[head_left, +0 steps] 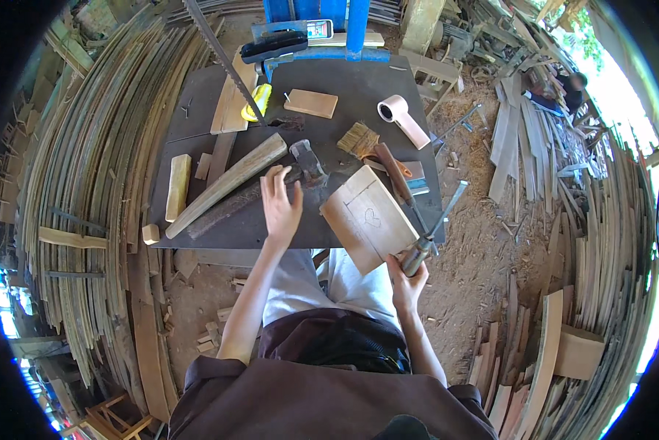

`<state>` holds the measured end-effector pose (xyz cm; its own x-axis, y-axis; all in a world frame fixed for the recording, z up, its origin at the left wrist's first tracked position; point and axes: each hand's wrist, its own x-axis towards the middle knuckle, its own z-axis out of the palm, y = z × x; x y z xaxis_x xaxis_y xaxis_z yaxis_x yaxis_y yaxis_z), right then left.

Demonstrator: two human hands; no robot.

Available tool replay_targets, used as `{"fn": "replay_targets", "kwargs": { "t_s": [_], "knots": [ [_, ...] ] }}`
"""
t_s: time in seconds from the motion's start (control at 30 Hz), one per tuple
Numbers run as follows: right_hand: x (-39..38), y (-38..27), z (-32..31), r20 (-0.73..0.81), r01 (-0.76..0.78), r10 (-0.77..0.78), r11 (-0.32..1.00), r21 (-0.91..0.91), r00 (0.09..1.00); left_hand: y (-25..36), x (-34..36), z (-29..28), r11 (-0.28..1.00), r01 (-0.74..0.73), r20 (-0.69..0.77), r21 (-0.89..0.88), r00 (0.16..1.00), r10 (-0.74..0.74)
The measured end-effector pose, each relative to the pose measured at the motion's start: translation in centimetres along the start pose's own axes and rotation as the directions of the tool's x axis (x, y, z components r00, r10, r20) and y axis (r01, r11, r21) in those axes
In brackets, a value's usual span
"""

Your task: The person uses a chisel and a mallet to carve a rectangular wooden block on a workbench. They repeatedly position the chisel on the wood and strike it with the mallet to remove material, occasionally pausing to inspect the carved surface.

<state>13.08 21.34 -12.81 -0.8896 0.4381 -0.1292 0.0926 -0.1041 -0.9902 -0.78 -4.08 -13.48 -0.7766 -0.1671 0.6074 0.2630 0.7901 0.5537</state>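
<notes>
My right hand [409,284] is closed around the handle of a chisel [419,253], whose metal blade slants up to the right. Beside it lies a pale wooden board [370,220] with a pencilled heart and lines, overhanging the table's near edge; whether the fingers also touch it I cannot tell. A second tool with a brown handle [392,169] and thin metal shaft rests along the board's right side. My left hand [282,204] is raised over the table, fingers apart and holding nothing. Close to its fingertips sits a hammer [311,165], its dark handle running left beside a thick wooden stick [230,185].
On the dark table [315,209] are a brush [358,139], a pale pink hair-dryer-shaped thing [406,121], a yellow-handled saw [257,103] and wood blocks [177,187]. A phone [319,29] lies by a blue frame [357,29]. Stacked planks [102,169] line the left; a person [568,92] sits far right.
</notes>
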Motion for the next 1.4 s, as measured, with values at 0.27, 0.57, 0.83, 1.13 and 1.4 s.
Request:
{"fn": "replay_targets", "kwargs": {
  "t_s": [0.27,0.57,0.83,1.13,1.4],
  "knots": [
    [-0.3,-2.6,-4.3,-0.075,-0.032,0.032,0.999,0.011,0.997,-5.2,0.8,-1.8,0.967,-0.097,0.292,0.235,0.956,0.025],
    [-2.1,-2.5,-6.7,-0.108,-0.139,0.177,0.946,0.294,0.978,-5.9,0.5,-0.4,0.958,-0.118,0.28,0.261,0.959,0.042],
    [-2.4,-3.0,-6.3,-0.077,-0.119,0.146,0.951,0.286,0.986,-2.8,-0.5,1.2,0.954,-0.147,0.247,0.261,0.966,0.081],
    [-2.5,-2.3,-6.6,-0.086,-0.186,0.227,0.923,0.338,0.97,1.0,-2.5,3.2,0.963,-0.194,0.351,0.186,0.929,0.119],
    [-3.0,-2.3,-6.9,-0.09,-0.11,0.125,0.982,0.157,0.988,2.6,-3.1,3.1,0.983,-0.174,0.167,-0.053,0.969,0.18]
  ]
}}
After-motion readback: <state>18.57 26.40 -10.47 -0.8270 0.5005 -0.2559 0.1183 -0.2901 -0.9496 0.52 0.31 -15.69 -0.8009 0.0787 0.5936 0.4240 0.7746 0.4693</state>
